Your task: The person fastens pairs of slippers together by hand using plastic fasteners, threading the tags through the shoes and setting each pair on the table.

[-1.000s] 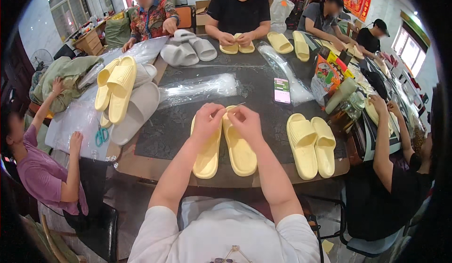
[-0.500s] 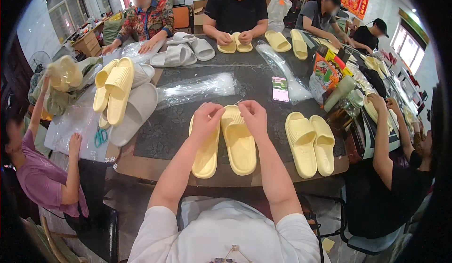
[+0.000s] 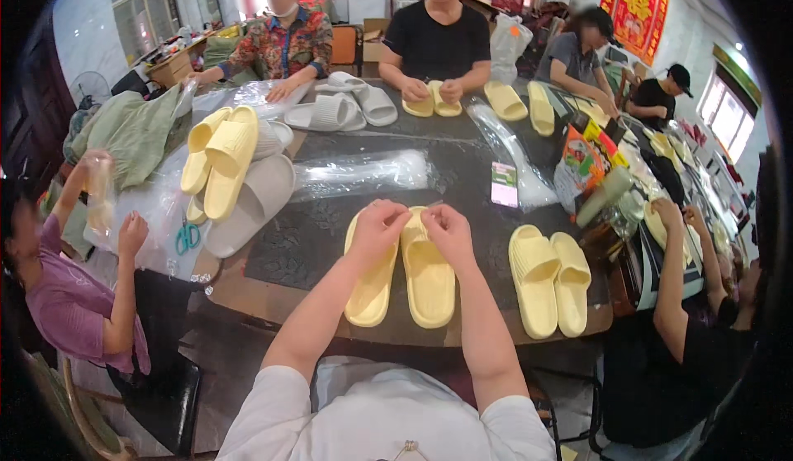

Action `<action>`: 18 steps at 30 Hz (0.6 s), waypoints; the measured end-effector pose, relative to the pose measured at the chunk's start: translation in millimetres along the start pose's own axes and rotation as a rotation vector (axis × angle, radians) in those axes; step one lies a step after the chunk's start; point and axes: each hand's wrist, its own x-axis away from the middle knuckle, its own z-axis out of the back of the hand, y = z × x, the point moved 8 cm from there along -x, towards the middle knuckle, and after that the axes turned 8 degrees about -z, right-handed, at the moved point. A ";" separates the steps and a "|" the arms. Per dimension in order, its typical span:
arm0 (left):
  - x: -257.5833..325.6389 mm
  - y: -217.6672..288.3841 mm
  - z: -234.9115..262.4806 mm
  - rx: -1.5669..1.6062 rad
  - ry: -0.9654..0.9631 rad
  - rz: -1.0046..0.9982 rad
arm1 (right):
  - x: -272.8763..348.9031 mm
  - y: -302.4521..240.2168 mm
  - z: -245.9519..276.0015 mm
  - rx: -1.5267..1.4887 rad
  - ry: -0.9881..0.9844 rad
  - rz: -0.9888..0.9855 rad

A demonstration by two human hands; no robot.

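Observation:
A pair of pale yellow slippers lies side by side in front of me, the left slipper [image 3: 368,300] and the right slipper [image 3: 431,296], toes pointing away. Over the ribbed toe ends my left hand [image 3: 378,228] and my right hand [image 3: 444,234] come close together, fingers pinched. Whatever thin thing they hold is too small to make out. A second yellow pair [image 3: 535,275] rests to my right near the table edge. Across the table, a co-worker's hands [image 3: 438,91] are at another yellow pair.
Yellow slippers [image 3: 230,163] are piled on grey ones [image 3: 263,201] at the left, near teal scissors [image 3: 187,238]. Bundles of clear plastic [image 3: 363,172] and a phone [image 3: 504,184] lie beyond my hands. At right stand a snack bag [image 3: 576,168] and a bottle [image 3: 605,192]. Co-workers sit around.
The view has tilted up a little, so the table sits lower. My hands stay pinched at the toes, slightly closer together. At left, a co-worker's bagged yellow slippers have moved down.

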 end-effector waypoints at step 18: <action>-1.2 5.7 1.6 0.006 -0.023 -0.057 | 7.7 -4.6 -4.7 -0.105 0.006 -0.049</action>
